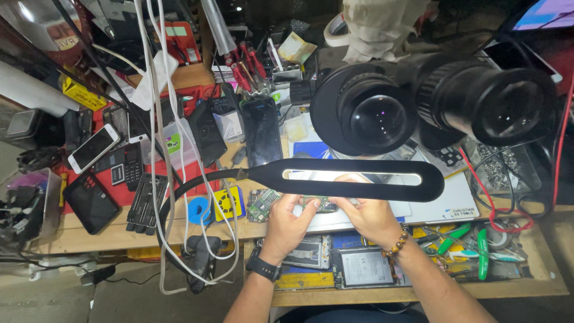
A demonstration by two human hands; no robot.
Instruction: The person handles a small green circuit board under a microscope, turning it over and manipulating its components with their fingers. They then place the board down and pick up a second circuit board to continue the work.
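Observation:
My left hand (291, 224) and my right hand (369, 216) meet at a small green circuit board (326, 205) and both pinch it just under a black flat lamp head (353, 178) on a gooseneck arm. The lamp hides my fingertips and most of the board. A second green circuit board (261, 204) lies just left of my left hand. A black watch sits on my left wrist, a bead bracelet on my right. Two large black microscope eyepieces (430, 104) hang above the hands.
Several phones lie on the bench: a white one (93, 148), a dark one (261, 131), a black one (91, 202). An opened phone (365, 267) sits in the drawer below. Green-handled tools (481, 251) lie at right. White cables (161, 179) hang at left.

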